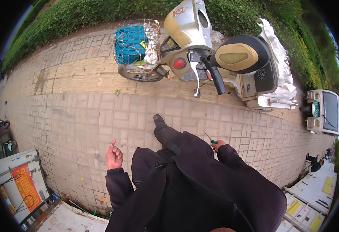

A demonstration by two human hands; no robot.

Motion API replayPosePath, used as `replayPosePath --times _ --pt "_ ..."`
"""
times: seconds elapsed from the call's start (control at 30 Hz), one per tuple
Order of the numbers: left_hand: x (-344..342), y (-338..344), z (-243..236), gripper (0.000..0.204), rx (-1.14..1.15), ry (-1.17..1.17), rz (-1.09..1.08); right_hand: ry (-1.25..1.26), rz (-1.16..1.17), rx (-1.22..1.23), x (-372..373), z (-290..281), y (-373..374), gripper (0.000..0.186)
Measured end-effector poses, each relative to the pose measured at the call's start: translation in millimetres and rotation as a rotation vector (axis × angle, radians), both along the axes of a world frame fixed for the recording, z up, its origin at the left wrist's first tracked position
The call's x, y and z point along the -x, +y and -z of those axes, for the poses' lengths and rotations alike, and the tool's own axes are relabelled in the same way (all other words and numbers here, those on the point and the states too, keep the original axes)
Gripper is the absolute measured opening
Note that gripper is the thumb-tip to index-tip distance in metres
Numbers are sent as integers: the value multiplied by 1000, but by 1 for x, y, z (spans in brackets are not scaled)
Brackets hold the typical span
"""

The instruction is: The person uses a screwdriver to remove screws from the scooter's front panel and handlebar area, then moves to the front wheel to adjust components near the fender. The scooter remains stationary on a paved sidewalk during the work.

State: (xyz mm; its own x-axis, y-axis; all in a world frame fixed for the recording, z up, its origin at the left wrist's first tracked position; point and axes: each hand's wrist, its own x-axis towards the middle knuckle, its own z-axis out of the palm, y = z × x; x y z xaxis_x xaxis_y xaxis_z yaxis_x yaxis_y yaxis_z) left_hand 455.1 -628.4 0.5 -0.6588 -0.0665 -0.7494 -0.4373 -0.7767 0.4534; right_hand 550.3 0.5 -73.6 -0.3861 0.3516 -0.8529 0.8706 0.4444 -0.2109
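Note:
Out to my left, above the paving, hangs my left hand (114, 156). One finger points forward, while the others curl loosely toward the palm; I see nothing held in it. My right hand (219, 145), beside my right thigh, is closed around the green handle of a screwdriver (214, 142). Its thin shaft points forward and left, over the bricks. Neither hand touches the electric scooter (188, 33) standing ahead on the right.
The scooter has a wire basket (117, 54) holding blue cloth, and a black and tan seat (241, 54). A hedge (80, 19) lines the far side. Another vehicle (324, 112) stands at right. White metal boxes (63, 219) and a panel with an orange sign (26, 183) sit at lower left.

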Motion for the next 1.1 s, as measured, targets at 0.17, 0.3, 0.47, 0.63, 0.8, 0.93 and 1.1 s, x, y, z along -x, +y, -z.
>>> replayPosePath --times 0.17,0.3,0.47,0.63,0.8,0.93,1.1 --pt "39 -34 -35 25 167 -79 -78 0 -69 50 78 12 -48 37" --pt "67 -59 -45 24 178 36 -105 87 -72 144 133 10 -80 34" --pt "86 -88 -26 24 67 35 -101 96 -36 94 159 2 -100 34" --pt "113 -129 -5 27 -81 15 -74 119 43 17 146 -14 -126 36" --pt "156 -189 -9 37 -106 38 -65 71 102 -75 119 -33 -189 36" --pt "191 -232 -16 44 -68 71 13 110 125 -72 117 -36 -247 35" --pt "238 -261 -7 46 -90 -37 60 100 176 -29 117 -37 -301 34"
